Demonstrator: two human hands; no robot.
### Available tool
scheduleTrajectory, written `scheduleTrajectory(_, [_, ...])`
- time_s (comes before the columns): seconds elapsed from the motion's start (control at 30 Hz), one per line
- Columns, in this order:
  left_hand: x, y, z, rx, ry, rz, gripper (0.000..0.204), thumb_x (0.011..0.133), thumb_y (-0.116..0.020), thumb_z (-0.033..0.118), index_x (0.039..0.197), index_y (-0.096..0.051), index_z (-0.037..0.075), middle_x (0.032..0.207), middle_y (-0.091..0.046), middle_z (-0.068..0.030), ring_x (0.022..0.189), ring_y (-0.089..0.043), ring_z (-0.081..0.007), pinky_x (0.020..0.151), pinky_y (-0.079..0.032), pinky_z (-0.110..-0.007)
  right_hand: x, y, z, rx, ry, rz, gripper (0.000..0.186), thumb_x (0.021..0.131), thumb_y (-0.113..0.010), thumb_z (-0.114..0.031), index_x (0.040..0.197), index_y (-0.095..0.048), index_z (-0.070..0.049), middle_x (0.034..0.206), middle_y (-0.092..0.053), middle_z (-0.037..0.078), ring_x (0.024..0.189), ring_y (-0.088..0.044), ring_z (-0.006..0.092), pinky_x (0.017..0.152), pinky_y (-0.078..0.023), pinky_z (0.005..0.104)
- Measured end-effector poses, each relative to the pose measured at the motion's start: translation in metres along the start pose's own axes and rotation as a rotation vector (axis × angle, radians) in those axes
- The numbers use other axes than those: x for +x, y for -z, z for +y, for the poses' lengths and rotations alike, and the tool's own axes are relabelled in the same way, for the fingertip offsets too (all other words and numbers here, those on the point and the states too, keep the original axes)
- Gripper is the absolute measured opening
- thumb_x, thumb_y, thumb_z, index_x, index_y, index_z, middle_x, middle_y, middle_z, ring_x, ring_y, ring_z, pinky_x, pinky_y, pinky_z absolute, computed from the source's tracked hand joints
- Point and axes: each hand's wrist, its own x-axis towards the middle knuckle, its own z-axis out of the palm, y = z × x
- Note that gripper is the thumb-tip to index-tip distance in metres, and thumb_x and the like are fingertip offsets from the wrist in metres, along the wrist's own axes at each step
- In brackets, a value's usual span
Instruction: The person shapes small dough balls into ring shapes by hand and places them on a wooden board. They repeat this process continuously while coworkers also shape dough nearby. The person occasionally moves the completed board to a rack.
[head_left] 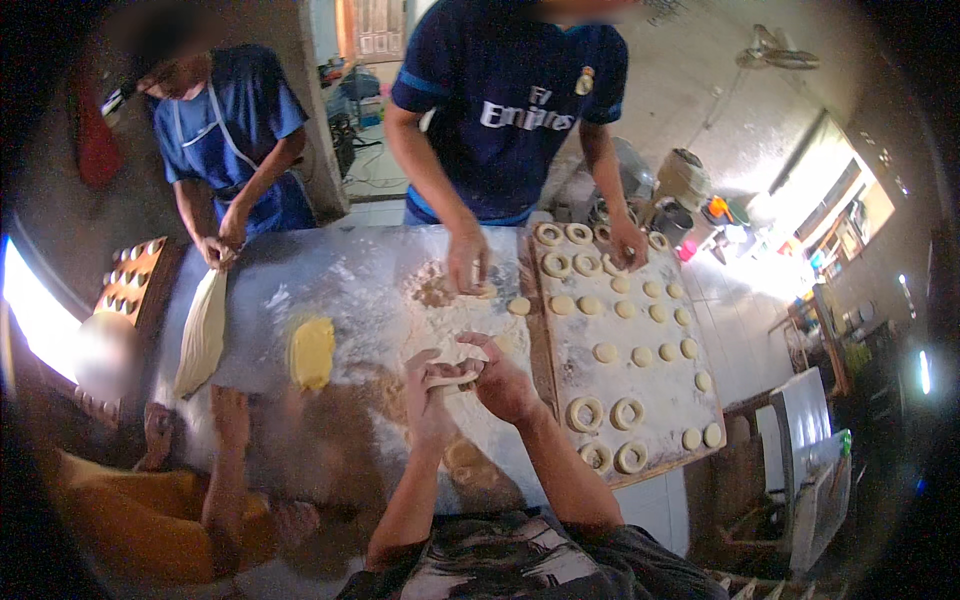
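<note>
A small pale dough ring [456, 378] is held between my two hands, above the floured middle of the table. My left hand [428, 402] grips its left side, with the fingers curled round it. On the other side my right hand [507, 388] closes on the dough, its fingers partly hidden behind the palm. Loose flour [425, 335] covers the table surface just beyond my hands. To the right lies a floured board [570, 365] carrying several dough rings [585, 413] and flat dough rounds [641, 355].
Across the table [270, 260], a co-worker in a dark blue shirt reaches over flour and board. Another at the far left holds a long dough strip [203, 325]. A yellow slab [312, 353] lies left of me. An orange-sleeved person [150, 510] leans in at lower left.
</note>
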Motion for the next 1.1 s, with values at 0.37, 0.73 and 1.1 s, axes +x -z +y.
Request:
scheduleTrajectory(0.37, [-0.028, -0.073, 0.002, 0.092, 0.174, -0.056, 0.027, 0.107, -0.032, 0.025, 0.111, -0.047, 0.003, 0.084, -0.055, -0.0097, 0.057, -0.061, -0.0189, 0.051, -0.055, -0.031, -0.046, 0.027, -0.025, 0.344, -0.034, 0.14, 0.063, 0.101, -0.04, -0.053, 0.148, -0.029, -0.011, 0.092, -0.063, 0.007, 0.085, -0.061, 0.0154, 0.073, -0.052, 0.0297])
scheduleTrajectory(0.73, [-0.065, -0.157, -0.023, 0.444, 0.019, -0.315, 0.018, 0.104, -0.042, 0.021, 0.104, -0.053, 0.006, 0.079, -0.049, -0.0013, 0.066, -0.049, -0.009, 0.06, -0.047, -0.028, -0.119, 0.105, -0.059, 0.687, 0.088, 0.384, 0.043, 0.094, -0.055, -0.02, 0.133, -0.038, -0.012, 0.068, -0.046, -0.002, 0.061, -0.045, 0.0084, 0.056, -0.037, 0.0237])
scheduleTrajectory(1.1, [-0.116, -0.262, -0.027, 0.323, 0.212, -0.542, 0.021, 0.106, -0.037, 0.022, 0.106, -0.052, 0.007, 0.083, -0.062, -0.0169, 0.072, -0.064, -0.0329, 0.066, -0.048, -0.038, -0.199, 0.193, -0.044, 0.234, 0.176, 0.351, 0.044, 0.1, -0.037, -0.054, 0.123, -0.04, -0.017, 0.061, -0.05, 0.004, 0.053, -0.047, 0.0183, 0.051, -0.04, 0.0344])
